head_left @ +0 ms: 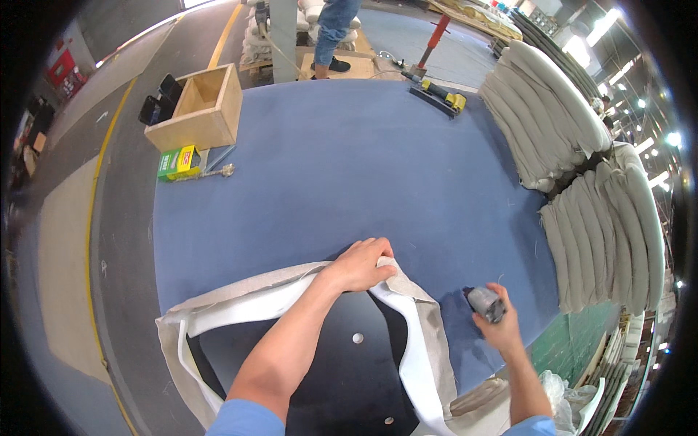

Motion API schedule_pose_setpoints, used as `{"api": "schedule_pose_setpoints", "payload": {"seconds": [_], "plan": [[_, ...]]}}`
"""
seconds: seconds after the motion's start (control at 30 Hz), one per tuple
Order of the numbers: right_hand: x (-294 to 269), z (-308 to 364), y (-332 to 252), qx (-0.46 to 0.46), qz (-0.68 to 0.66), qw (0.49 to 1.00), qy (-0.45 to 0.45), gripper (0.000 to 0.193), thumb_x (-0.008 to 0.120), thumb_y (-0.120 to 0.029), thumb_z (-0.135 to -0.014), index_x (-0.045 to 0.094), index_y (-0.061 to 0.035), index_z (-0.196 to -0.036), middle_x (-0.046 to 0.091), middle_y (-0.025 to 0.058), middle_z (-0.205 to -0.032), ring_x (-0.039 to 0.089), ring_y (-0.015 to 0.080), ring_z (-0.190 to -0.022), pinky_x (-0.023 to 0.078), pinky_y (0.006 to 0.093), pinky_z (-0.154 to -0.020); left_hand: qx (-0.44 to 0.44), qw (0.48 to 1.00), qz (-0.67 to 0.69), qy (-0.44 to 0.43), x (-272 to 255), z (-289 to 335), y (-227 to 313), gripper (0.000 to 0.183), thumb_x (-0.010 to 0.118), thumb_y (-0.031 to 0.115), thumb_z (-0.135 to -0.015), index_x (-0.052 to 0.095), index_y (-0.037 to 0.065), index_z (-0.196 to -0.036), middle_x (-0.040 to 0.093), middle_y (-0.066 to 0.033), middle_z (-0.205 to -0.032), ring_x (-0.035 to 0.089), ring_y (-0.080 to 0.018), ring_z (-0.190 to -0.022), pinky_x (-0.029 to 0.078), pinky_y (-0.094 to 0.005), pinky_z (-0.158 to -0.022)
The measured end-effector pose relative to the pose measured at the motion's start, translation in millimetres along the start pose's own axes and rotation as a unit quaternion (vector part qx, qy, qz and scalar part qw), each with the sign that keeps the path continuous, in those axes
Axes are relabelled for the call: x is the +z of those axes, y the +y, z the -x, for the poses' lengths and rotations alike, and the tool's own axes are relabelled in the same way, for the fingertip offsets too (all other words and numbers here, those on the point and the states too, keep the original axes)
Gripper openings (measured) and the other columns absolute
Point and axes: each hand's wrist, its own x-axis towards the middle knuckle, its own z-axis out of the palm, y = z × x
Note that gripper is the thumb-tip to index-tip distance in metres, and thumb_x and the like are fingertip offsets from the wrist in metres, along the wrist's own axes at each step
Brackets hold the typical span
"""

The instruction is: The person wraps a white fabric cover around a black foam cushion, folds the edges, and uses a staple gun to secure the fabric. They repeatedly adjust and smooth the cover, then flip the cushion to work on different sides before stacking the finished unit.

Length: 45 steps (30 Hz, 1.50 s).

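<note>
A black board with round holes lies on the blue-covered table close to me. White foam and beige fabric run around its edges. At the far edge of the board, my left hand is closed on the fabric near the corner, its thumb pressing the folded edge. My right hand is wrapped around a grey hand tool with a rounded end, to the right of the board. The tool's front is hidden, so I cannot tell its exact kind.
A yellow-and-black staple gun lies at the table's far edge. At the far left stand a wooden box and a green-yellow carton. Beige cushion covers are stacked on the right. A person's leg shows beyond the table.
</note>
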Motion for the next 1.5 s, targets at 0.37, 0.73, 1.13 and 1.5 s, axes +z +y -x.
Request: {"api": "schedule_pose_setpoints", "payload": {"seconds": [0.37, 0.73, 1.13, 1.5], "plan": [[-16, -114, -154, -0.342, 0.174, 0.850, -0.360, 0.086, 0.083, 0.006, -0.068, 0.061, -0.0186, -0.148, 0.073, 0.0107, -0.133, 0.071, 0.0300, -0.118, 0.057, 0.0444, -0.104, -0.024, 0.999, -0.025, -0.015, -2, 1, 10, 0.041, 0.065, 0.030, -0.099, 0.057, 0.005, -0.131, 0.061, -0.0188, -0.134, 0.055, -0.0366, -0.130, 0.045, -0.0482, -0.110], [-1, -133, -194, -0.395, 0.283, 0.778, -0.398, 0.087, 0.084, 0.006, -0.064, 0.064, -0.0188, -0.145, 0.074, 0.0093, -0.131, 0.072, 0.0292, -0.116, 0.058, 0.0411, -0.102, -0.048, 0.998, -0.037, -0.023, -4, 0, 13, 0.042, 0.068, 0.030, -0.101, 0.056, 0.005, -0.133, 0.061, -0.0179, -0.134, 0.055, -0.0349, -0.130, 0.045, -0.0491, -0.110], [9, -129, -218, -0.377, 0.363, 0.751, -0.402, 0.076, 0.079, 0.006, -0.075, 0.066, -0.0274, -0.142, 0.078, 0.0065, -0.118, 0.073, 0.0287, -0.112, 0.058, 0.0423, -0.094, -0.026, 0.999, -0.034, 0.005, -2, 2, 10, 0.043, 0.069, 0.031, -0.100, 0.057, 0.005, -0.132, 0.062, -0.0188, -0.130, 0.056, -0.0370, -0.128, 0.045, -0.0492, -0.109], [-10, -124, -186, -0.360, 0.259, 0.816, -0.370, 0.076, 0.079, 0.006, -0.076, 0.062, -0.0236, -0.145, 0.076, 0.0093, -0.122, 0.072, 0.0312, -0.111, 0.057, 0.0439, -0.095, -0.006, 0.999, -0.032, 0.009, -1, 1, 6, 0.042, 0.068, 0.032, -0.099, 0.058, 0.005, -0.129, 0.060, -0.0197, -0.131, 0.055, -0.0374, -0.128, 0.045, -0.0493, -0.110]]}}
